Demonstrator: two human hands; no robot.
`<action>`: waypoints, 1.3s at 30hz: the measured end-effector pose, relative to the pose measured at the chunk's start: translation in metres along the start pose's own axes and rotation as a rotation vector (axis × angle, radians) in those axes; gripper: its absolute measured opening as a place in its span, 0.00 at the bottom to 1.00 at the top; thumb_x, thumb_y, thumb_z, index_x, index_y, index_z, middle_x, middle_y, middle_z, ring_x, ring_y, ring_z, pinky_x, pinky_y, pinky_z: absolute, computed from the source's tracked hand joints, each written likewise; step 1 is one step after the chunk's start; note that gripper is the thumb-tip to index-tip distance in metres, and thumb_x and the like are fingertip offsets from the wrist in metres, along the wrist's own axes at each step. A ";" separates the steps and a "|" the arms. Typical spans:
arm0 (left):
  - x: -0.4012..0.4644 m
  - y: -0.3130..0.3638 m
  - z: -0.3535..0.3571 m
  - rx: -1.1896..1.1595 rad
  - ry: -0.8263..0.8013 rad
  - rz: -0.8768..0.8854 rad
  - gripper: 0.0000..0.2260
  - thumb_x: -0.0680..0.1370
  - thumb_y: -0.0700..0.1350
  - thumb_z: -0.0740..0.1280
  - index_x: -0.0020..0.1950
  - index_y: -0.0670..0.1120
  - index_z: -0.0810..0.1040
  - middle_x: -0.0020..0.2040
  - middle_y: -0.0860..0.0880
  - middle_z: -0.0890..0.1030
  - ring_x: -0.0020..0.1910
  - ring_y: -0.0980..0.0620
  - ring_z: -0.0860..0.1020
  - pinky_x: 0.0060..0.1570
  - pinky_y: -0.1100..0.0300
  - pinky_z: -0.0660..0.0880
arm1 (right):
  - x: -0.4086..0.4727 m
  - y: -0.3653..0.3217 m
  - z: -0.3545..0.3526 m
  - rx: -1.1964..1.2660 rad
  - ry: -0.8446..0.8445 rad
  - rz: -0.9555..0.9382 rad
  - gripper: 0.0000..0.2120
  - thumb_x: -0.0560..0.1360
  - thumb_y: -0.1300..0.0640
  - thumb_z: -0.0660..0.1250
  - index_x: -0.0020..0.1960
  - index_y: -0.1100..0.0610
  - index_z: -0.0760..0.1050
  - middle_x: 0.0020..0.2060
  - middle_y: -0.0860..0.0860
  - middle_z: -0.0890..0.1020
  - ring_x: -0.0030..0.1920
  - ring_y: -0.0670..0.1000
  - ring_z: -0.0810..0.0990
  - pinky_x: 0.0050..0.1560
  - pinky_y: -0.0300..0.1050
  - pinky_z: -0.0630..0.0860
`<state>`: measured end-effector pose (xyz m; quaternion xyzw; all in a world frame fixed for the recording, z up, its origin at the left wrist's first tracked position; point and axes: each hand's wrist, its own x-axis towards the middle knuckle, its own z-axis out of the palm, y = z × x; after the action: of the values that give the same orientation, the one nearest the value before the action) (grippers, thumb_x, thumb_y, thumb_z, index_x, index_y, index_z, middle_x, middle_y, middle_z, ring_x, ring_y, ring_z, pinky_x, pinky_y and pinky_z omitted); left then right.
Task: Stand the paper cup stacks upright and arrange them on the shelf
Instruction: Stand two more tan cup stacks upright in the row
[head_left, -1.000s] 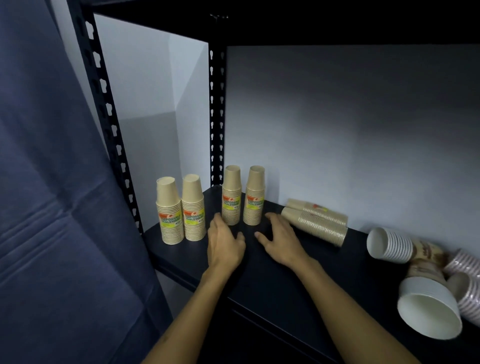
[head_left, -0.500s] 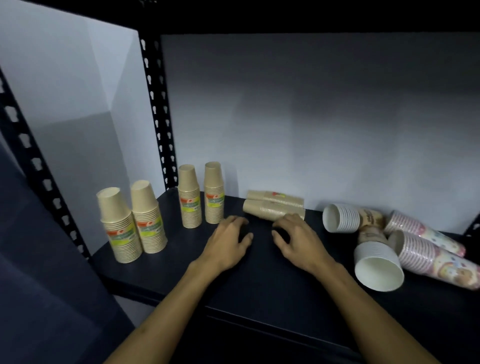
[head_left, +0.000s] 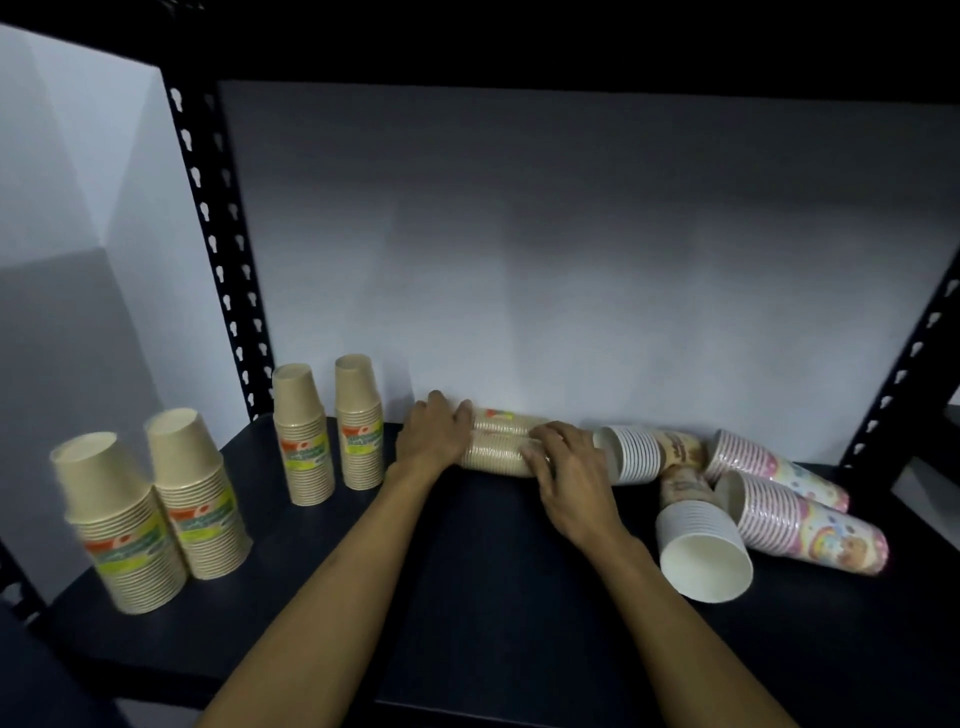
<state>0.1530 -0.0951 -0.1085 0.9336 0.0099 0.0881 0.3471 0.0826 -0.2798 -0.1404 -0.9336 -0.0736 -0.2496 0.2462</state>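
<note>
Two tan cup stacks (head_left: 498, 449) lie on their sides at the back of the black shelf (head_left: 493, 597), one behind the other. My left hand (head_left: 434, 434) rests on their left end and my right hand (head_left: 563, 462) covers their right end; whether the fingers grip them is unclear. Several tan stacks stand upright: two at the front left (head_left: 150, 519) and two further back (head_left: 330, 431). Right of my hands lie two white stacks (head_left: 636, 454) (head_left: 698, 543) and two pink patterned stacks (head_left: 774, 470) (head_left: 805, 525), all tipped over.
Black perforated uprights stand at the back left (head_left: 218, 249) and at the right edge (head_left: 904, 374). A grey wall (head_left: 571, 260) closes the back, and a dark shelf board (head_left: 519, 36) hangs overhead.
Both hands have reached forward and right from the bare shelf onto the two lying tan stacks. The camera has swung right, bringing the pink stacks fully into view.
</note>
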 end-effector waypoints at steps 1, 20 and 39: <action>0.000 -0.002 0.005 -0.010 0.004 -0.008 0.24 0.82 0.60 0.55 0.67 0.43 0.69 0.63 0.41 0.75 0.60 0.40 0.76 0.59 0.44 0.74 | 0.002 0.001 0.001 0.027 0.013 0.005 0.18 0.81 0.45 0.59 0.63 0.54 0.77 0.61 0.52 0.79 0.60 0.56 0.76 0.63 0.56 0.72; 0.006 -0.021 0.014 -0.357 -0.048 0.130 0.14 0.81 0.51 0.65 0.65 0.49 0.76 0.60 0.49 0.80 0.57 0.51 0.78 0.56 0.60 0.73 | 0.002 -0.012 -0.007 0.189 -0.014 0.140 0.16 0.79 0.53 0.65 0.64 0.58 0.78 0.61 0.55 0.72 0.55 0.55 0.79 0.61 0.43 0.73; -0.060 0.004 0.004 -0.208 -0.065 -0.026 0.22 0.78 0.62 0.65 0.57 0.44 0.67 0.54 0.44 0.77 0.51 0.48 0.77 0.38 0.60 0.71 | 0.016 0.005 -0.005 0.264 0.041 0.251 0.05 0.78 0.56 0.68 0.47 0.57 0.80 0.45 0.56 0.81 0.44 0.53 0.79 0.44 0.42 0.71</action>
<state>0.0947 -0.1057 -0.1184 0.8948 0.0017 0.0539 0.4432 0.0956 -0.2863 -0.1306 -0.8898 0.0165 -0.2239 0.3972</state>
